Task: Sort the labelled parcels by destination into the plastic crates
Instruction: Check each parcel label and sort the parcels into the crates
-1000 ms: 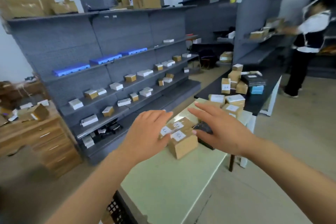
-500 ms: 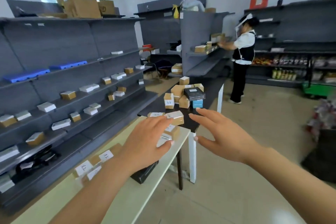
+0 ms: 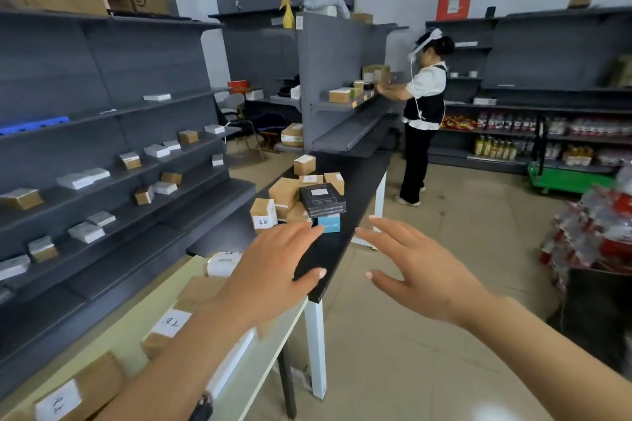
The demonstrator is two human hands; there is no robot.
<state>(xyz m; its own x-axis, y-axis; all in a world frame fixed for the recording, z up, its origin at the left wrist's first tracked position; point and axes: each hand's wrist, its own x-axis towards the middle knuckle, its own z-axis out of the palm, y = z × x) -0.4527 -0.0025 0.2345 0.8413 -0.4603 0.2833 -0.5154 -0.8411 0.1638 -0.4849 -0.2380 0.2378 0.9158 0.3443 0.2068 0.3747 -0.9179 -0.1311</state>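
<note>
Basically both hands are out front, empty, fingers spread. The left hand [image 3: 273, 278] hangs palm-down over the join where the pale worktop [image 3: 260, 376] meets the black worktop [image 3: 345, 243]; the right hand [image 3: 420, 278] is off the worktop edge, over the floor, palm turned inward. Neither touches anything. They read as a reach toward the parcel pile [image 3: 301, 196] on the black worktop: brown cartons stacked loosely, a black box [image 3: 321, 200] on top, a blue box [image 3: 329, 224] under it, labels facing up or outward so destinations can be read. More labelled parcels [image 3: 167, 325] lie on the pale worktop under the left forearm, handwritten labels up; the writing is too blurred to read. No plastic crates in view, so the drop point can't be told. Another person [image 3: 422, 113] works at a shelf [image 3: 352, 102] well away.
</note>
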